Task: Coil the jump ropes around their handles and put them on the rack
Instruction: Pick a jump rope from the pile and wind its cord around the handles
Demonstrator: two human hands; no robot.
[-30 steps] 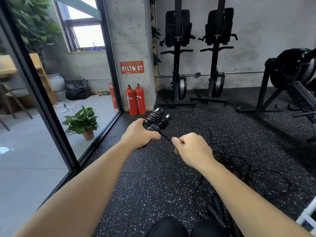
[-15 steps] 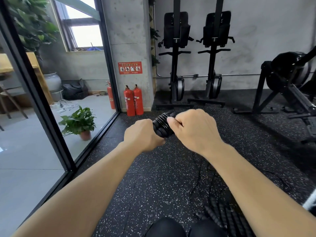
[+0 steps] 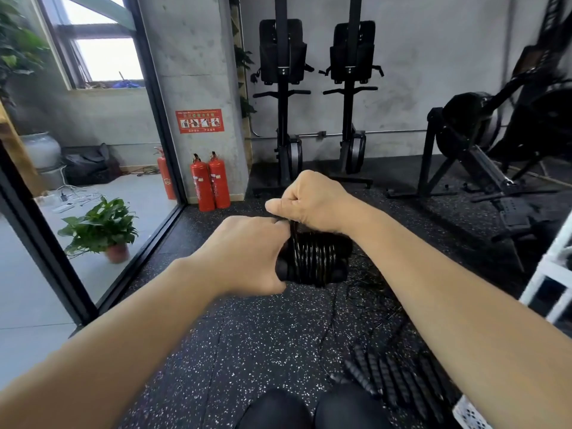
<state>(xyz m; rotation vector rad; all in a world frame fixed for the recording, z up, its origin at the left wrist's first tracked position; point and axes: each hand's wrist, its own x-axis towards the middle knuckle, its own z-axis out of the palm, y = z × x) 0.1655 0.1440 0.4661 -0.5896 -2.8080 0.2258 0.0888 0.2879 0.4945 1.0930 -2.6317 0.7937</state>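
At the centre of the view, my left hand (image 3: 247, 252) gripped one end of a pair of black jump rope handles (image 3: 340, 275) wound with cord (image 3: 309, 257). My right hand (image 3: 312, 202), just above them at 12 o'clock, pinched the cord against the bundle. More black handles (image 3: 396, 385) lay on the speckled floor (image 3: 216, 351) at 5 o'clock, and a white rack (image 3: 551, 274) showed at 3 o'clock.

Soft window (image 3: 105, 57) daylight, wide-angle warping, blurred edges
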